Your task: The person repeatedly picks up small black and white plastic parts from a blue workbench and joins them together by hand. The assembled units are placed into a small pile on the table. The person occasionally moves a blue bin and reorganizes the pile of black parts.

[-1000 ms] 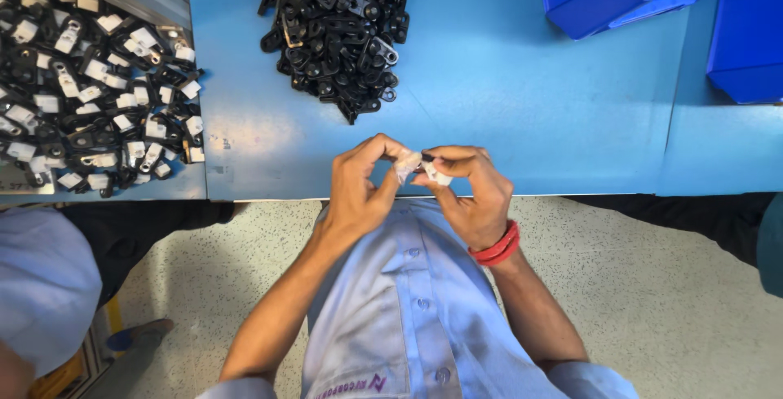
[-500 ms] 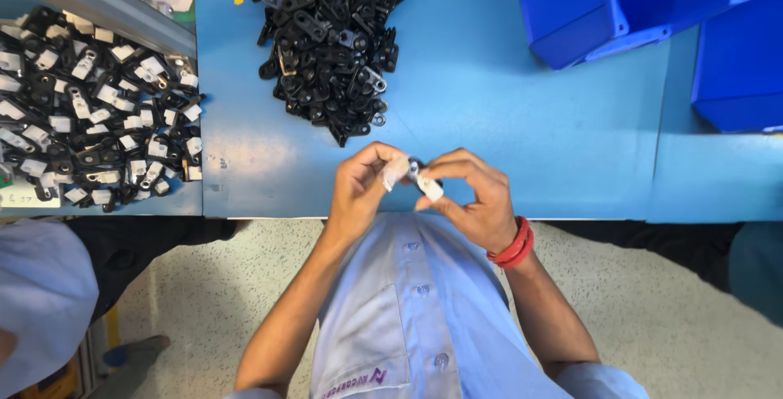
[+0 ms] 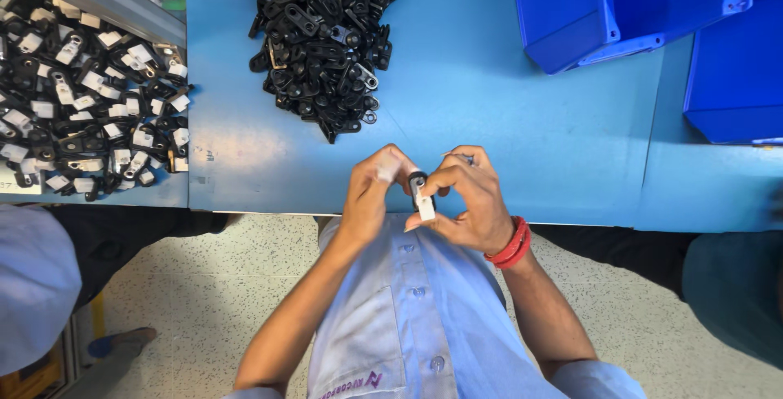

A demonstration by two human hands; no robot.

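Clip heap (image 3: pixel 322 40) left of bins (image 3: pixel 628 8)

Small black clip (image 3: pixel 418 180) with white tab, upright, pinched between fingertips.

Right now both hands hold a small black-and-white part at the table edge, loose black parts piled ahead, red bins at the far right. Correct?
Not quite: the bins are blue, not red, as the head view shows. The rest stands: both hands, left and right, hold the part, black pile ahead.

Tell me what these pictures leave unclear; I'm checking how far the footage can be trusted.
Head view only:
- Small black-and-white part: fingers of the left hand and right hand cover its ends.
- Blue bin: top edge cuts it off, contents unseen.
- Pile of black parts: pieces too tangled to count.
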